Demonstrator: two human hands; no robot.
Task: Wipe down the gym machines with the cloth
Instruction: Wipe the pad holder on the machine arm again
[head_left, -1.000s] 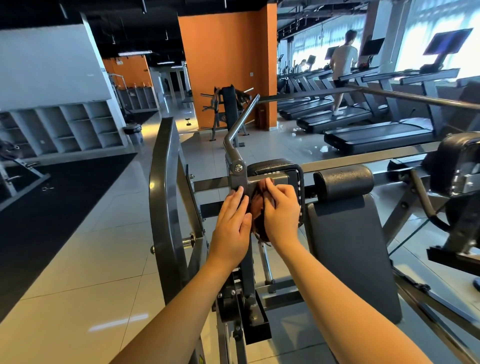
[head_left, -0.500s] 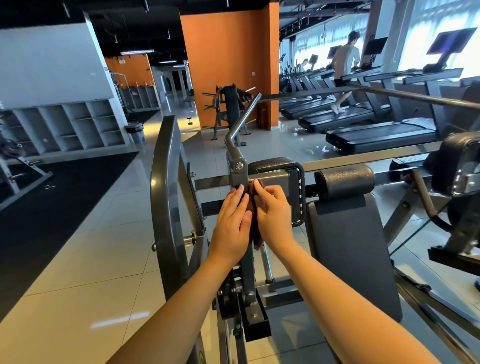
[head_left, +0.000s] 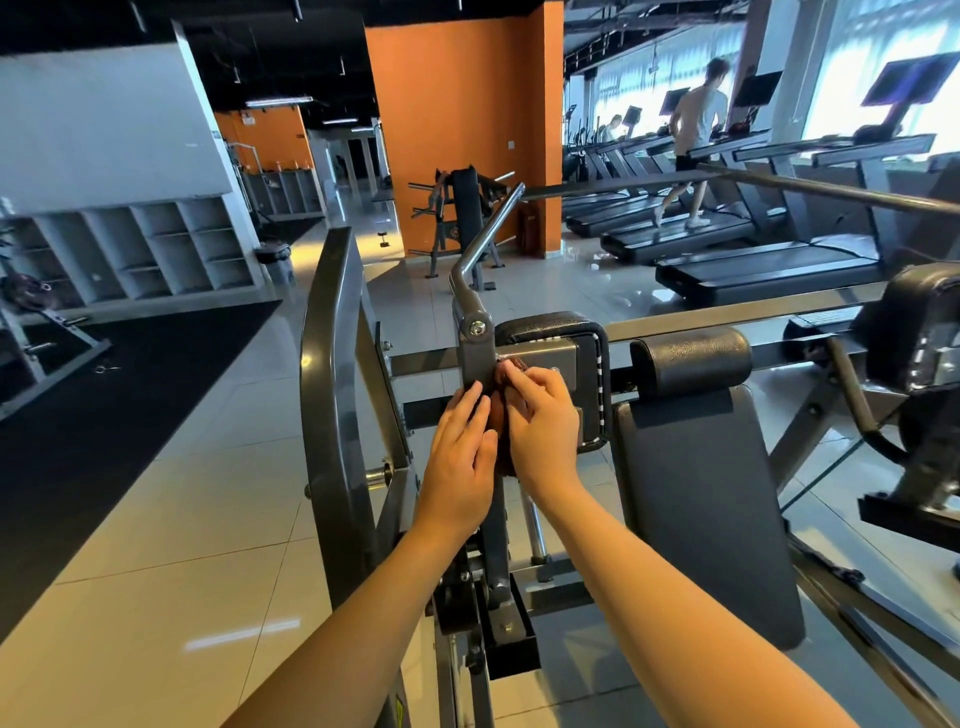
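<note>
Item: brown cloth (head_left: 497, 415), bunched against the machine's grey pivot bracket (head_left: 475, 358), pinched by right hand (head_left: 543, 423) (fingers curled tighter than half a second ago). Left hand (head_left: 460, 457): flat, fingers straight, just beside cloth, unmoved.

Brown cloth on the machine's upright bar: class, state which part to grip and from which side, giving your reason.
Pinch the bunched upper part of the cloth from the right, as the right hand seems to with curled fingers. It hangs narrow against the upright bar, and the left hand lies flat along its left side.
</note>
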